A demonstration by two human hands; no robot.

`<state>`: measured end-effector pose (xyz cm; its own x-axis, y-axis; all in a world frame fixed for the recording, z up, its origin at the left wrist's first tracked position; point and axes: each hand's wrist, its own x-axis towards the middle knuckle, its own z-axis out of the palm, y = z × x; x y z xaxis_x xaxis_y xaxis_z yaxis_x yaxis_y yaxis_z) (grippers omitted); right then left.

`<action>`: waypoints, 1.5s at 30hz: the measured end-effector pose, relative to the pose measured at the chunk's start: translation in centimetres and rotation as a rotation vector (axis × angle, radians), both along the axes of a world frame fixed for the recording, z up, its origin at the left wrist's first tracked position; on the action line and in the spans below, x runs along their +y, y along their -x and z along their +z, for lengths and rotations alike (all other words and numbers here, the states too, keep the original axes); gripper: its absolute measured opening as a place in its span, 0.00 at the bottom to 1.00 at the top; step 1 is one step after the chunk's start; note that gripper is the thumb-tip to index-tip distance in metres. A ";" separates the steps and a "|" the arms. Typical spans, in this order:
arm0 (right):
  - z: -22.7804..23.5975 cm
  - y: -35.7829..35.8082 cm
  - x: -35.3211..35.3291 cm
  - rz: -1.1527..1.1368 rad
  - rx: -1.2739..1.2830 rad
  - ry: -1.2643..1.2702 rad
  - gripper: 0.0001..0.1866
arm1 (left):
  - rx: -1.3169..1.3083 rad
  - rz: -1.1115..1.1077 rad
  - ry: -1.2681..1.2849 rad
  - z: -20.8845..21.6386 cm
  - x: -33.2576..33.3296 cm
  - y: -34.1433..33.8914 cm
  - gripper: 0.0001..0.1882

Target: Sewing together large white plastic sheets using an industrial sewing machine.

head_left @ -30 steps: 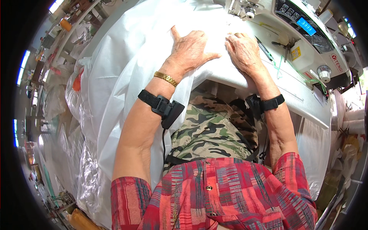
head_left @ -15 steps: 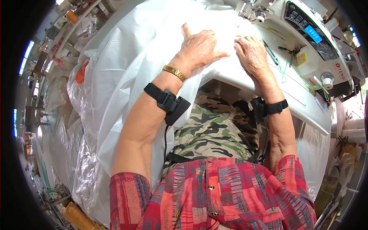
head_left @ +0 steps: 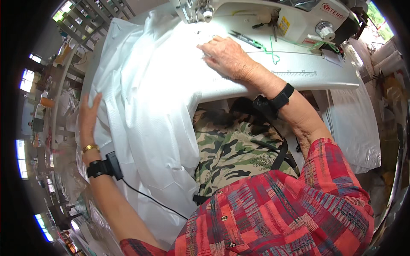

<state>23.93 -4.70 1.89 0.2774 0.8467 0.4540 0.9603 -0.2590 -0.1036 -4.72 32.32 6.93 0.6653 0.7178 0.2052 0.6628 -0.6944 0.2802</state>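
Note:
A large white plastic-looking sheet (head_left: 141,115) lies bunched over the left of the sewing table (head_left: 239,87) and hangs down beside my lap. At the sheet's left side, my left hand (head_left: 89,117) is open, thumb and fingers apart against its folds. My right hand (head_left: 226,55) rests on the table just below the sewing machine's needle area (head_left: 207,16). Its fingers are bent and pressed together on the sheet's edge there. Strong glare washes out the sheet at those fingertips.
Thread snips (head_left: 245,39) with a green cord (head_left: 273,53) lie right of my right hand. The sewing machine (head_left: 299,21) spans the back right. Clear plastic sheeting (head_left: 354,123) hangs at the right. A slatted grey rack (head_left: 87,21) stands at the far left.
My left hand has left the place beside my right hand and gone out to the sheet's left side. My right hand is now closer to the needle area. The view has shifted.

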 end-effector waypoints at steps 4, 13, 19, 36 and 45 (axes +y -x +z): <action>-0.4 1.2 2.8 0.122 -0.086 -0.146 0.11 | -0.172 -0.042 0.138 -5.5 -0.1 -0.6 0.35; -0.4 0.8 2.4 0.024 -0.162 -0.097 0.05 | -0.241 -0.082 -0.053 -8.0 -8.2 10.9 0.19; -0.2 -2.7 -1.7 -0.101 -0.051 -0.126 0.04 | -0.896 0.466 0.107 1.7 -8.4 26.1 0.26; -12.9 17.2 -1.3 0.364 1.429 0.180 0.44 | -0.301 -0.737 0.506 2.4 -31.4 7.7 0.17; 2.8 25.8 4.6 0.676 1.595 -0.131 0.25 | -0.035 -0.669 0.878 -9.9 -34.4 11.5 0.23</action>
